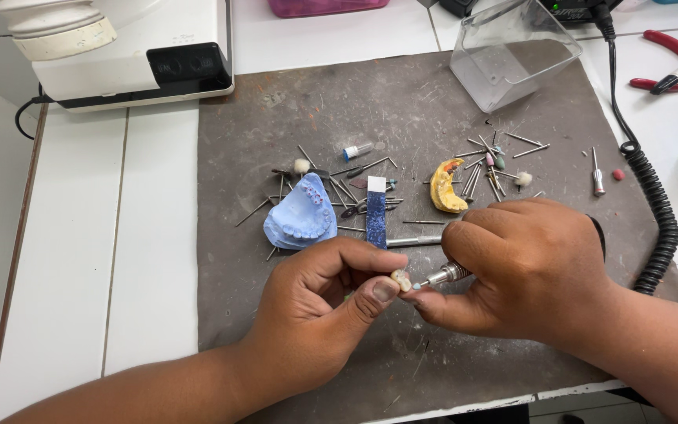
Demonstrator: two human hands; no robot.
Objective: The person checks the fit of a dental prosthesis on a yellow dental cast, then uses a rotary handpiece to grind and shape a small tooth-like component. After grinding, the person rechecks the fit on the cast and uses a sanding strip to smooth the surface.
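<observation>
My left hand [319, 302] pinches a small cream tooth-shaped piece [400, 279] between thumb and fingers. My right hand [523, 267] grips a metal rotary handpiece [447, 273], its small blue tip touching the piece. Both hands hover over a grey mat [276, 133]. Just beyond them lie a blue dental model [301, 216], a blue strip with a white end [376, 212] and a yellow dental cast [447, 187].
Several loose metal burs [504, 153] are scattered across the mat. A clear plastic box [512, 51] stands at the back right, a white machine [119, 47] at the back left. A black coiled cable [657, 212] runs down the right, near red pliers [672, 47].
</observation>
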